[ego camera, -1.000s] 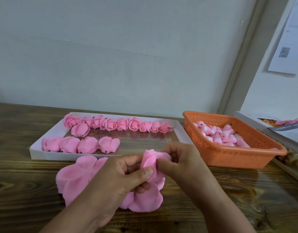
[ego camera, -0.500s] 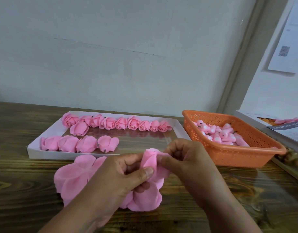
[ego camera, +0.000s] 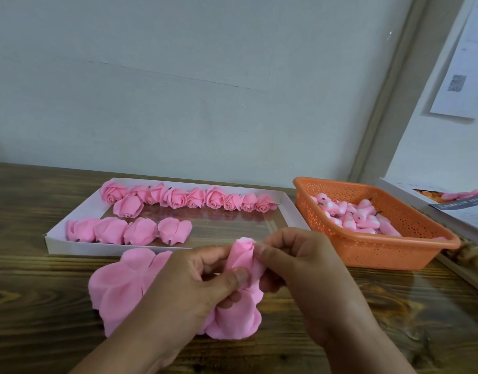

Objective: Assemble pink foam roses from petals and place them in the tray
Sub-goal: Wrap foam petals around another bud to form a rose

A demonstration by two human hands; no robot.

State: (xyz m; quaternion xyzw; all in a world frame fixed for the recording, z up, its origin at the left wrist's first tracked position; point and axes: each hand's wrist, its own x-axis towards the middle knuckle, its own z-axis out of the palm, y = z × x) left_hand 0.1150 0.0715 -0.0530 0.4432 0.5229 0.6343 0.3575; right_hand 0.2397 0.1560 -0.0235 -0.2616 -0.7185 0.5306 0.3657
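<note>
My left hand: my left hand (ego camera: pixel 194 287) grips the half-built rose (ego camera: pixel 242 259) from the left, with the thumb pressed across the front of its wrapped petals and the fingers curled behind it.
My right hand: my right hand (ego camera: pixel 294 261) pinches the same rose from the right, near its top, with the fingertips curled in against the foam.
Rose in progress: it stands roughly upright between both hands, above the table (ego camera: pixel 394 306) and just in front of the tray's near wall; its upper part is rolled tight, and loose petals (ego camera: pixel 235 317) hang from it below my left thumb, down toward the table.
Spare petals: a flat pile of pink foam petals (ego camera: pixel 116 284) lies on the wood to the left, partly hidden behind my left wrist.
Tray: the white tray (ego camera: pixel 119 245) sits beyond my hands, its long side facing me.
Finished roses: a row of roses (ego camera: pixel 194 198) lines the far side of the tray, with one more rose just in front of that row at its left end; four more roses (ego camera: pixel 130 230) lie in a row at the near left.
Basket: an orange basket (ego camera: pixel 381 252) stands just right of the tray and holds small pink buds (ego camera: pixel 351 214).
Far right: the edge of a box (ego camera: pixel 459 211) with papers on it shows beside the basket.
</note>
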